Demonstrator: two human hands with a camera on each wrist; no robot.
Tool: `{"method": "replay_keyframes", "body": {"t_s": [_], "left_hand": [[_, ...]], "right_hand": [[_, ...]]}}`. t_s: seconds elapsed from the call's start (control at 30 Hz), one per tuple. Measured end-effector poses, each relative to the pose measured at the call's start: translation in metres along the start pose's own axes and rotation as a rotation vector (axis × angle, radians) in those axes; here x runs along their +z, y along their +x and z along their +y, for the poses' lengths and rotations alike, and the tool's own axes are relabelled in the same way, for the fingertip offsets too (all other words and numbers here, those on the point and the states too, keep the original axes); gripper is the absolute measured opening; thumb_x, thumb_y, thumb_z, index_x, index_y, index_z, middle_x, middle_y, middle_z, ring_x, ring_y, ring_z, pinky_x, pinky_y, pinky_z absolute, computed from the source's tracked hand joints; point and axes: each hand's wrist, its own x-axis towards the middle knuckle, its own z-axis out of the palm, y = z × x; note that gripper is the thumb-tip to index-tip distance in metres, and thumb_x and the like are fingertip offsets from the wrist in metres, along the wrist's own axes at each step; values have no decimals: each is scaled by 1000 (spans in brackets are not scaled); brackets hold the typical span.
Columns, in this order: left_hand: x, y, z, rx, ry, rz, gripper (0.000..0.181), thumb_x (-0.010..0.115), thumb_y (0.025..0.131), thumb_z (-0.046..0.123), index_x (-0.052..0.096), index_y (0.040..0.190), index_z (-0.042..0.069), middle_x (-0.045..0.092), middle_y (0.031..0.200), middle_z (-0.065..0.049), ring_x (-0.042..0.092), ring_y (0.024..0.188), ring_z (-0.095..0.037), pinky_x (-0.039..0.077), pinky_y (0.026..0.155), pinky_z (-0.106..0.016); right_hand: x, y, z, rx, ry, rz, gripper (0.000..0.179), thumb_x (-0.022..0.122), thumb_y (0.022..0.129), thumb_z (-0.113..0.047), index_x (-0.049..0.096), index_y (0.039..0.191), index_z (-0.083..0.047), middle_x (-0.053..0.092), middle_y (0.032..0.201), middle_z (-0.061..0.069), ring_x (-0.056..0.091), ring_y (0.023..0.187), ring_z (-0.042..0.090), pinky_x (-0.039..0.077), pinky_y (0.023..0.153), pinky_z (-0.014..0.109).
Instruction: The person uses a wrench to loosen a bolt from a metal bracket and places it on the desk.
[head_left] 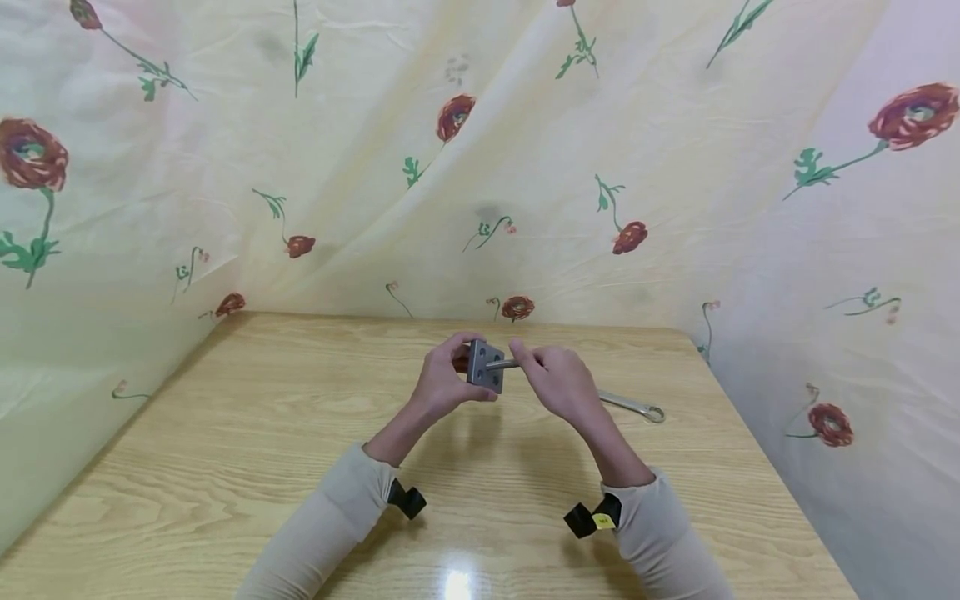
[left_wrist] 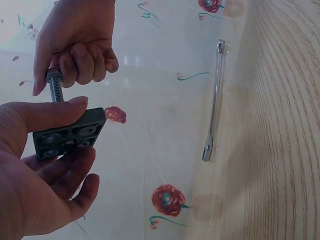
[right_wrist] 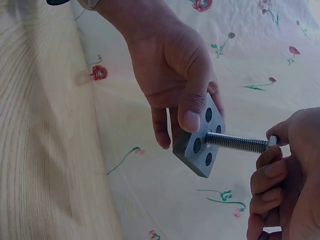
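Note:
My left hand (head_left: 442,379) grips a square grey metal plate (right_wrist: 205,145) by its edges, thumb on one side and fingers on the other. Several round holes show in the plate's face around its centre. A threaded bolt (right_wrist: 237,142) stands out from the plate's middle, its tip in the centre hole. With thumb and curled fingers, my right hand (head_left: 558,379) pinches the bolt's head end. Both hands are held above the wooden table. How deep the bolt sits in the plate is hard to tell.
A silver combination wrench (left_wrist: 215,100) lies on the wooden table (head_left: 285,400), to the right of and partly behind my right hand in the head view. Flower-patterned cloth (head_left: 360,167) hangs behind the table and along both its sides.

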Motion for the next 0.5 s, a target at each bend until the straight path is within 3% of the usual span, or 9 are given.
{"method": "replay_keyframes", "body": {"t_s": [0.2, 0.27, 0.5], "left_hand": [[-1, 0, 0, 0, -18, 3, 73, 91, 65, 1, 59, 130, 7, 74, 110, -16, 66, 90, -23, 55, 84, -37], [-2, 0, 0, -8, -17, 5, 73, 91, 65, 1, 59, 130, 9, 73, 111, -16, 66, 90, -22, 55, 84, -36], [-2, 0, 1, -10, -6, 2, 73, 91, 65, 3, 59, 130, 11, 73, 111, -15, 66, 91, -23, 55, 85, -38]], "right_hand": [[-3, -2, 0, -126, -15, 76, 39, 54, 102, -40, 63, 84, -7, 46, 63, -1, 40, 54, 13, 32, 53, 27], [-5, -3, 0, -160, -15, 89, 30, 59, 100, -35, 65, 91, -7, 48, 64, -1, 41, 54, 13, 34, 54, 27], [-14, -5, -1, -227, 40, 90, 17, 72, 90, -17, 72, 102, -5, 41, 54, -4, 34, 47, 10, 29, 48, 23]]}}
